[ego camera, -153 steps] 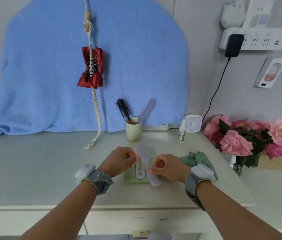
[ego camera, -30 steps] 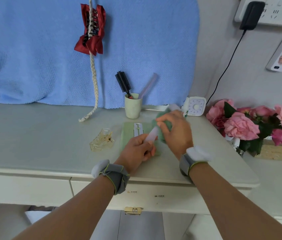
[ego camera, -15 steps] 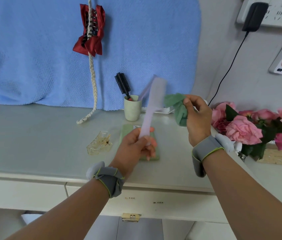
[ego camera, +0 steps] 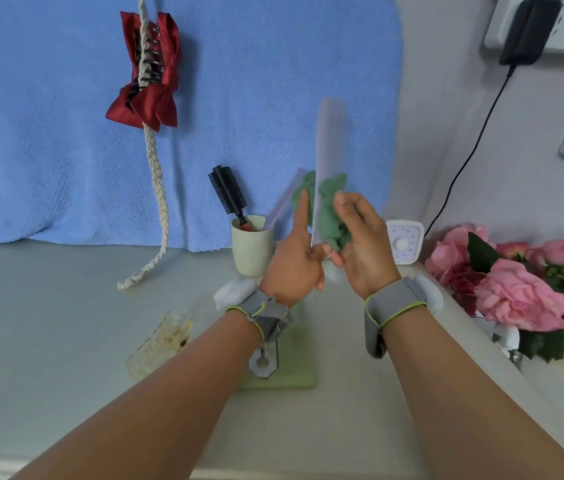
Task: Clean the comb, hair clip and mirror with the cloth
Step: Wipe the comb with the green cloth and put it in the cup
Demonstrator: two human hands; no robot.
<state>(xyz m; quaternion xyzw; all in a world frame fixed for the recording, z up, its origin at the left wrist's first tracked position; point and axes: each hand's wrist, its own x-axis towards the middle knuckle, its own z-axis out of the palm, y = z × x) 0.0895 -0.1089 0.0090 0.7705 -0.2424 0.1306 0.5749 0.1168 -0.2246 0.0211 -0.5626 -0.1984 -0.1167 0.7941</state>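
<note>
My left hand (ego camera: 296, 261) holds a pale lilac comb (ego camera: 329, 140) upright by its lower end, raised above the table. My right hand (ego camera: 363, 251) grips a bunched green cloth (ego camera: 329, 216) wrapped around the comb's lower half. A clear amber hair clip (ego camera: 161, 342) lies on the table at the left. The light green mirror (ego camera: 296, 365) lies flat under my left wrist, partly hidden by it.
A cream cup (ego camera: 252, 245) with a black brush (ego camera: 228, 190) stands behind my hands. A white timer (ego camera: 405, 241) and pink flowers (ego camera: 515, 289) sit at the right. A red hair bow (ego camera: 145, 71) hangs on a braided rope (ego camera: 157, 202) before a blue towel (ego camera: 48, 133).
My right hand has brought the cloth against the comb and closed it around the lower half. My left hand has raised the comb higher and more upright.
</note>
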